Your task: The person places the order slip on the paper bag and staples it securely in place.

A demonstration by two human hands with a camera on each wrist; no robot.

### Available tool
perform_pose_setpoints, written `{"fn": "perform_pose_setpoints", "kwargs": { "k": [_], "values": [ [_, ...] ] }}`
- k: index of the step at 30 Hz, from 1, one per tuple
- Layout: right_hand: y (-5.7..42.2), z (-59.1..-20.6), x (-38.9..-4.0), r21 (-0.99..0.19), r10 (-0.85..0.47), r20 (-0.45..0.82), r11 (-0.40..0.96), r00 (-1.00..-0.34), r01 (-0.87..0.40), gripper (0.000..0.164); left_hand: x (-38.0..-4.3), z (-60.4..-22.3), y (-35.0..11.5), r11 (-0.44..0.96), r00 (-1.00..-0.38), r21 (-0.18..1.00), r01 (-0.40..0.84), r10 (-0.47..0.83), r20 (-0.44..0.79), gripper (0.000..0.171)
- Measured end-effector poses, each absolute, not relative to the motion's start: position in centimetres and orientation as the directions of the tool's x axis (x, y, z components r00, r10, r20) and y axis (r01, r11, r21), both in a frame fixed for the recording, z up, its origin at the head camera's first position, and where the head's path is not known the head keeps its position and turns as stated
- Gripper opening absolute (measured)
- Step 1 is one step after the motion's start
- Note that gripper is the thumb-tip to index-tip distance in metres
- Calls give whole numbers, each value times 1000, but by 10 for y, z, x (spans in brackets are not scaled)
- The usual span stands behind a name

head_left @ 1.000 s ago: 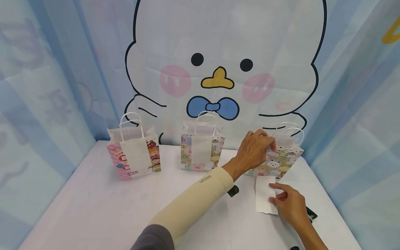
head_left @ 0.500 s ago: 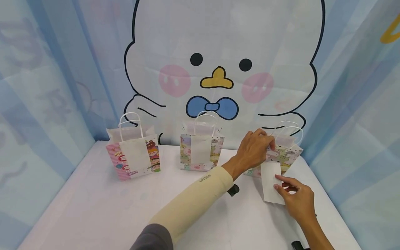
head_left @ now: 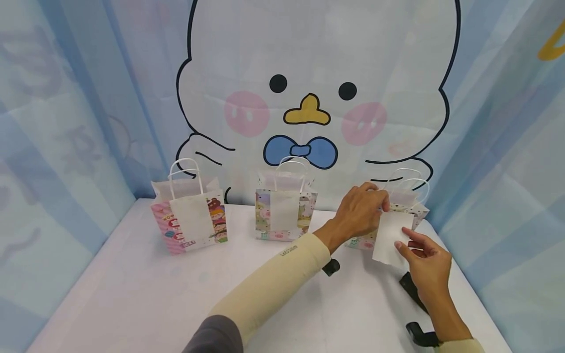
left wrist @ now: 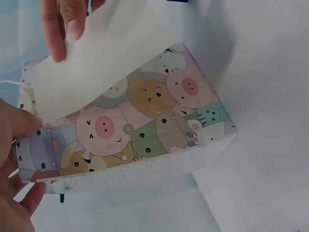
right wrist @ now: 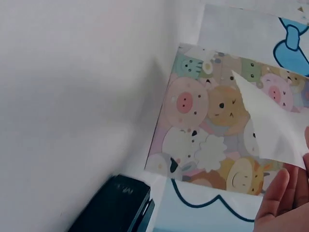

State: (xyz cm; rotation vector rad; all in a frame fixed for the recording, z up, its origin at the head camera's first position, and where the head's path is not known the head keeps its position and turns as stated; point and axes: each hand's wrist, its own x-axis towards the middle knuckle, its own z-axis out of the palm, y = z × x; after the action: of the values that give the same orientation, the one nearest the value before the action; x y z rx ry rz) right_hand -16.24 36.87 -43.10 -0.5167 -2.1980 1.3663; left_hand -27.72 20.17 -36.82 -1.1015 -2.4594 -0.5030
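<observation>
A paper bag (left wrist: pixel 149 104) printed with cartoon animals stands at the right back of the table, its white handles up. My left hand (head_left: pixel 363 208) grips the bag's upper left edge, thumb on the printed front (left wrist: pixel 29 122). My right hand (head_left: pixel 429 262) pinches the right edge of a blank white paper slip (head_left: pixel 390 238) between thumb and fingers. The slip (right wrist: pixel 275 130) lies slanted across the bag's front in the wrist views and curls there. It covers part of the animal print. Whether its whole back touches the bag, I cannot tell.
A second animal-print bag (head_left: pixel 308 215) stands at the back middle, and a pink one (head_left: pixel 163 223) at the left, each with a white panel in front. A black stapler-like object (right wrist: pixel 113 208) lies on the white table (head_left: pixel 132 304) by my right wrist. A curtain (head_left: pixel 397 49) hangs behind.
My right hand has moved away from me and slightly right, bringing the paper slip up from below the bag to in front of it. The left hand has kept its place on the bag.
</observation>
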Motion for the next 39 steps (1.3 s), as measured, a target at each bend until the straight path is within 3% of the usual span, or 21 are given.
{"fn": "perform_pose_setpoints", "kwargs": {
  "k": [6, 16, 39],
  "values": [
    [365, -426, -170, -959, 592, 175, 282, -787, 0, 43, -277, -366, 203, 622, -595, 132, 772, 634, 494, 8],
    [362, -426, -174, -976, 584, 215, 165, -783, -144, 44, -276, -365, 204, 629, -579, 99, 771, 627, 522, 10],
    [360, -427, -173, -979, 557, 194, 157, -807, -128, 46, -276, -366, 203, 632, -575, 105, 768, 608, 547, 19]
  ]
}}
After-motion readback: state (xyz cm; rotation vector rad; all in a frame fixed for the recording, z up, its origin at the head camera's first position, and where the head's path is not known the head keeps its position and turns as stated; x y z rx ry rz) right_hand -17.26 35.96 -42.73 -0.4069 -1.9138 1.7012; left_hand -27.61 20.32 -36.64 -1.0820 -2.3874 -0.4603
